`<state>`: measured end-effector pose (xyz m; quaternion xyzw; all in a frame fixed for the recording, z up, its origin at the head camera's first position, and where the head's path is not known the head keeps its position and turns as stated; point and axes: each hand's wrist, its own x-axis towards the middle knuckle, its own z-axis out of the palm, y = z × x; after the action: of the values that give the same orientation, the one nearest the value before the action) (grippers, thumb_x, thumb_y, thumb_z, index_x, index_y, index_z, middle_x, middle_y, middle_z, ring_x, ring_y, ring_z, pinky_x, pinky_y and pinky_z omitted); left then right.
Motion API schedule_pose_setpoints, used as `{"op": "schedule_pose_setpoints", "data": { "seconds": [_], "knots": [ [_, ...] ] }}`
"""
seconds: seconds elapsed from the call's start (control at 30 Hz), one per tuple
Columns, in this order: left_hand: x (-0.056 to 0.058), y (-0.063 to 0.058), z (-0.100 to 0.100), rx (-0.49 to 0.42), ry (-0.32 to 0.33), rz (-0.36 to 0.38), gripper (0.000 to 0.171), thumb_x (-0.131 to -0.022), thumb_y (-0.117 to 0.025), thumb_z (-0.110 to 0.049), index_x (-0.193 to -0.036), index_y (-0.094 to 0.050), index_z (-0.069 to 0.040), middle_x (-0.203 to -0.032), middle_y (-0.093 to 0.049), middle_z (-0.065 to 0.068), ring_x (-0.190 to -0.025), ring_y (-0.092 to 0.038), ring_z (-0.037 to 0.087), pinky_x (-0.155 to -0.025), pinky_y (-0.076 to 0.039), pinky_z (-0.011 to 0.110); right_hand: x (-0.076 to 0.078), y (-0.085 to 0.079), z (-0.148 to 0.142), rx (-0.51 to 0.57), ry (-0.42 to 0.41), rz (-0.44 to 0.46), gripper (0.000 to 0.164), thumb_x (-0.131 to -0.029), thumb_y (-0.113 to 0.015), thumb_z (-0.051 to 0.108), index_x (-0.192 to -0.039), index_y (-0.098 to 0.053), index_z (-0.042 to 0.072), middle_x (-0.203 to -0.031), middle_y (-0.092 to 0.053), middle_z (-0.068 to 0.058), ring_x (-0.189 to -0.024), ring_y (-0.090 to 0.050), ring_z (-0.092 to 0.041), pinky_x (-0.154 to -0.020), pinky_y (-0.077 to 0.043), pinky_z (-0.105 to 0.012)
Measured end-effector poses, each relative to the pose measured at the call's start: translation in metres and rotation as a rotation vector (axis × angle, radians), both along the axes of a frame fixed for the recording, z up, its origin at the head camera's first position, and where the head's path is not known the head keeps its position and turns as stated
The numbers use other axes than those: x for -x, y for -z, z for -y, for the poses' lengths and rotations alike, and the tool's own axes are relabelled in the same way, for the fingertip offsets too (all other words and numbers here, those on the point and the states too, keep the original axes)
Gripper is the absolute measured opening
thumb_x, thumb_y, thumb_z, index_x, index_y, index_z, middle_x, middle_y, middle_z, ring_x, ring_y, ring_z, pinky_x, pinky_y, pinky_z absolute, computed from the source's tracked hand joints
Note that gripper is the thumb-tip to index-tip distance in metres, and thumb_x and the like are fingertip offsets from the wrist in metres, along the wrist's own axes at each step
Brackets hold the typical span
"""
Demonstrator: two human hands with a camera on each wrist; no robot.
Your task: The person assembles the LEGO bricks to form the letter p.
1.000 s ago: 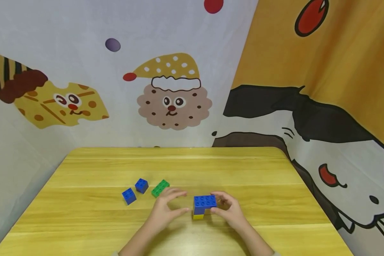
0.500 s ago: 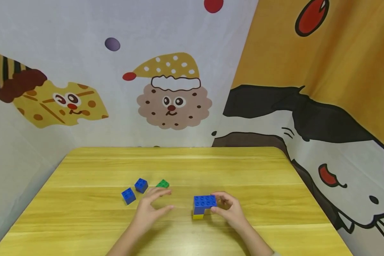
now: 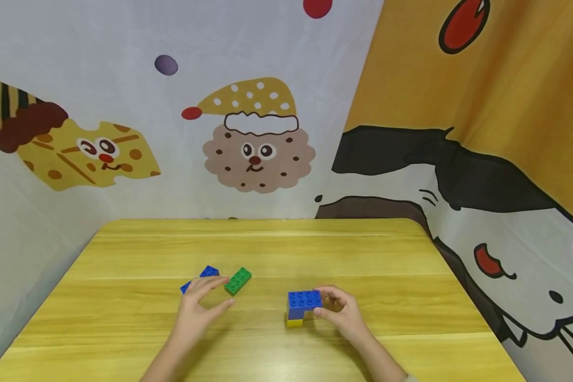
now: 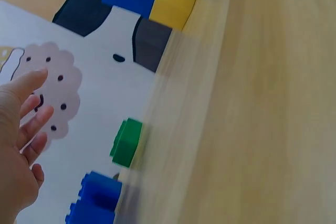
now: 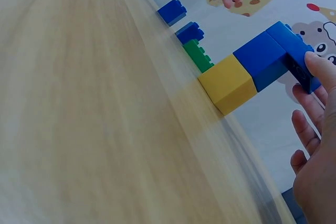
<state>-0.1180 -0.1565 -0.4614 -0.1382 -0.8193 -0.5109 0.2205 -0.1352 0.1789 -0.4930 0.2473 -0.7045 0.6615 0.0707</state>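
Stacked bricks (image 3: pixel 297 311) stand upright on the wooden table (image 3: pixel 248 350), right of its middle and towards the person's side. Behind, from the left, the wall covering (image 3: pixel 138 37) shows a yellow cheese (image 3: pixel 93 159), a round biscuit (image 3: pixel 260 175) in a spotted cap, and a large black-and-white animal (image 3: pixel 487 185) below an orange area (image 3: pixel 430 69).

On the table, the leftmost piece is a small blue brick (image 5: pixel 171 13); the left hand (image 3: pixel 197 306) covers most of it in the head view, so its outline there is hard to judge. The right wrist view shows it near another blue brick (image 3: pixel 209 271). The left hand hangs in the air on this side, thumb and fingers spread, and the left wrist view shows it apart from the bricks. Next comes a green brick (image 3: pixel 239 281) with 2 rows of studs, lying at a slant.

Well apart from these 3 loose pieces are the stacked bricks, also 3: a yellow brick (image 5: pixel 226 85) resting on the table, a middle blue brick (image 5: pixel 261 60) on it, and a long blue brick (image 3: pixel 305 298) on top, with 8 studs, overhanging to the right. The right hand (image 3: pixel 341 314) pinches that overhanging end, its thumb against the brick. A bit of pale sleeve (image 3: pixel 411 378) shows at the bottom edge.
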Motion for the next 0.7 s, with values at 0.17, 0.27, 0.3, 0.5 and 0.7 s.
{"op": "schedule_pose_setpoints", "data": {
  "seconds": [0.17,0.27,0.3,0.5,0.7],
  "knots": [
    [-0.002,0.001,0.012,0.001,-0.074,-0.002,0.049,-0.066,-0.086,-0.003,-0.112,-0.07,-0.006,-0.115,-0.065,0.009,-0.105,-0.047,0.012,-0.084,-0.039,0.016,0.0,-0.002,0.001,-0.022,0.018,-0.004,0.035,-0.074,-0.069,-0.018,-0.108,-0.063,-0.008,-0.091,-0.064,0.001,-0.075,-0.043,-0.035,-0.065,-0.038,-0.037],
    [-0.002,0.002,0.018,-0.005,-0.118,0.034,0.049,-0.068,-0.085,-0.004,-0.114,-0.068,-0.005,-0.119,-0.063,0.011,-0.109,-0.044,0.011,-0.089,-0.036,0.017,-0.004,-0.012,0.003,-0.028,0.018,-0.009,0.034,-0.074,-0.069,-0.02,-0.106,-0.063,-0.01,-0.09,-0.064,0.0,-0.076,-0.044,-0.035,-0.066,-0.038,-0.038],
    [-0.002,0.002,0.02,-0.008,-0.13,0.045,0.049,-0.068,-0.085,-0.004,-0.114,-0.068,-0.004,-0.119,-0.063,0.011,-0.11,-0.043,0.011,-0.09,-0.036,0.019,-0.005,-0.015,0.004,-0.03,0.018,-0.012,0.034,-0.074,-0.069,-0.02,-0.105,-0.063,-0.011,-0.09,-0.065,0.0,-0.076,-0.045,-0.035,-0.066,-0.037,-0.039],
    [0.001,0.009,0.033,-0.025,-0.19,0.075,0.049,-0.067,-0.084,0.002,-0.113,-0.067,0.0,-0.118,-0.063,0.013,-0.108,-0.043,0.011,-0.089,-0.037,0.031,-0.005,-0.014,0.004,-0.037,0.022,-0.028,0.034,-0.074,-0.069,-0.019,-0.106,-0.063,-0.01,-0.091,-0.066,0.0,-0.078,-0.049,-0.031,-0.067,-0.037,-0.038],
    [0.003,0.019,0.046,-0.032,-0.235,0.094,0.048,-0.069,-0.083,0.002,-0.114,-0.066,0.0,-0.119,-0.062,0.014,-0.104,-0.043,0.008,-0.089,-0.035,0.033,0.003,0.002,0.0,-0.038,0.016,-0.06,0.037,-0.072,-0.069,-0.02,-0.106,-0.065,-0.007,-0.09,-0.066,-0.001,-0.077,-0.049,-0.028,-0.065,-0.036,-0.037]
  ]
}}
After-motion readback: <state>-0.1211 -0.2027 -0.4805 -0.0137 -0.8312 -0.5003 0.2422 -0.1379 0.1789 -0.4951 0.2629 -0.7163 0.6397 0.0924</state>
